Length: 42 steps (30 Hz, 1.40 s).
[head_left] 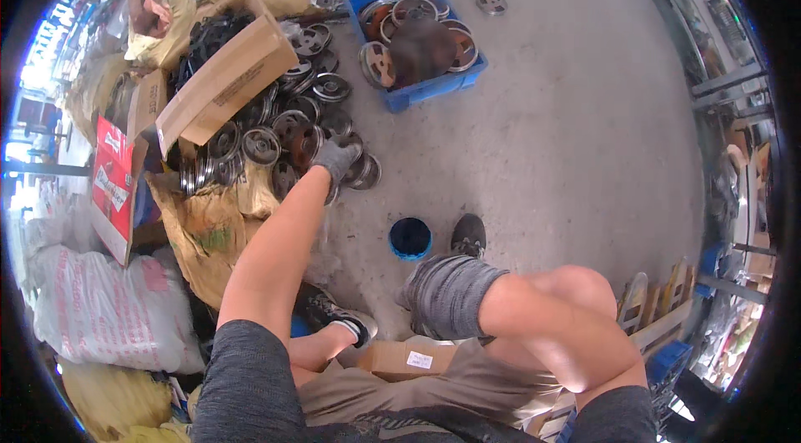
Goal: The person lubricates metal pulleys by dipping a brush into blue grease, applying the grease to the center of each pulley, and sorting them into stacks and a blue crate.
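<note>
My left hand [336,158], in a grey glove, reaches into a heap of round metal wheels [261,145] on the left. Its fingers close over the rim of a wheel at the heap's right edge; the fingertips are partly hidden. Beside it lie a rust-brown wheel [305,143] and a shiny dark one [365,171]. My right hand [450,297], in a grey ribbed glove, is low in front of my bent knee, close to the camera. Its fingers are blurred and hidden, so what it holds, if anything, does not show.
A blue crate [434,93] full of wheels stands ahead, with one loose wheel [491,3] to its right. A blue-rimmed round container [410,239] stands by my shoe [469,234]. Cardboard boxes [229,80] and sacks [113,305] crowd the left; racks [730,93] line the right.
</note>
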Motion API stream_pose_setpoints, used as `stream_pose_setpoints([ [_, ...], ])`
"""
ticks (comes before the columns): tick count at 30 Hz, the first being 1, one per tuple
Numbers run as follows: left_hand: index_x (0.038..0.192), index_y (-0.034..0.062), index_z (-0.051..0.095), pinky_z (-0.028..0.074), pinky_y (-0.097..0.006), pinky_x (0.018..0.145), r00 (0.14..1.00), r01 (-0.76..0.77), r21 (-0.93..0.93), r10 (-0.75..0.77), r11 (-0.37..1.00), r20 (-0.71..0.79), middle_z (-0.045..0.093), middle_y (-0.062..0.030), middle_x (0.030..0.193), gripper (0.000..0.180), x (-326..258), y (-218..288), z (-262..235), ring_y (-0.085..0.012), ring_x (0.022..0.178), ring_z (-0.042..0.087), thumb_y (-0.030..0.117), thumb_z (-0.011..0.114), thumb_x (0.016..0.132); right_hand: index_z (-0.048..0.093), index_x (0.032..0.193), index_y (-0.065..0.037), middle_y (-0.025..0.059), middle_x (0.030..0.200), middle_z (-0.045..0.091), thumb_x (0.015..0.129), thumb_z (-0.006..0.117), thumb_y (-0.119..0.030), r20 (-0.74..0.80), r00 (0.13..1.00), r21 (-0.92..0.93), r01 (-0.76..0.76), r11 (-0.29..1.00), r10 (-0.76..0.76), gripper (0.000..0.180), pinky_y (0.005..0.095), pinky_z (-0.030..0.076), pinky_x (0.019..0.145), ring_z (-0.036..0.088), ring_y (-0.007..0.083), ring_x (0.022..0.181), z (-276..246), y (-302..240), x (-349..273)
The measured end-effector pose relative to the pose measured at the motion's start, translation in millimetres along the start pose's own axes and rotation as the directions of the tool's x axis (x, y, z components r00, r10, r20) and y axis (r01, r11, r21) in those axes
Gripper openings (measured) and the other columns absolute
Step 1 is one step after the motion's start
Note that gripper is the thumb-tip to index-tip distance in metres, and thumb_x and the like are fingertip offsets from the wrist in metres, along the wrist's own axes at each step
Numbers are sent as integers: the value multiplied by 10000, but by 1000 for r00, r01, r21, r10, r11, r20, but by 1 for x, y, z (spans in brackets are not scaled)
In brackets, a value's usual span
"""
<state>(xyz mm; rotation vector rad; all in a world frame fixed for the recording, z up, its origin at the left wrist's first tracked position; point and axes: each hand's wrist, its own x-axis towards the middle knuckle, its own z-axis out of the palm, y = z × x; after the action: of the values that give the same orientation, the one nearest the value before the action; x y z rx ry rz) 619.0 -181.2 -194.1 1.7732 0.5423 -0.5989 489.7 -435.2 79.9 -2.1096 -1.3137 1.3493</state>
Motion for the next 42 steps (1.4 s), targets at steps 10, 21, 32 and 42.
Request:
stream_pose_setpoints([
  [10,1341,120,491,545,-373,646,964,-148,139,174,979,-201,577,-52,1216,525,16,-24,-64,-214,989,584,180,717,870,691,931,-25,201,789,680,782,654,-166,-11,1000,142,9,990,-8,208,458,524,657,671,379,765,-10,-21,-11],
  [21,1279,88,571,489,-453,957,860,-23,607,326,794,-393,649,-220,1199,455,94,9,-41,-374,1117,619,312,634,888,695,928,-23,203,796,682,778,658,-163,85,988,274,-151,950,133,208,453,527,660,673,377,768,-18,0,-41],
  [32,1260,25,582,512,-444,955,919,191,718,135,670,-371,578,-239,1319,458,184,15,-37,-366,1194,592,272,633,876,700,925,-22,205,802,684,773,662,-160,84,976,305,-218,927,202,209,448,530,664,675,375,771,-48,35,-26],
  [42,1200,34,618,508,-441,952,906,105,754,251,649,-342,647,-217,1202,573,138,69,-55,-371,1117,625,367,760,756,704,922,-20,207,808,686,769,666,-158,50,981,287,-196,938,190,209,444,533,667,677,373,773,-72,37,-34],
])
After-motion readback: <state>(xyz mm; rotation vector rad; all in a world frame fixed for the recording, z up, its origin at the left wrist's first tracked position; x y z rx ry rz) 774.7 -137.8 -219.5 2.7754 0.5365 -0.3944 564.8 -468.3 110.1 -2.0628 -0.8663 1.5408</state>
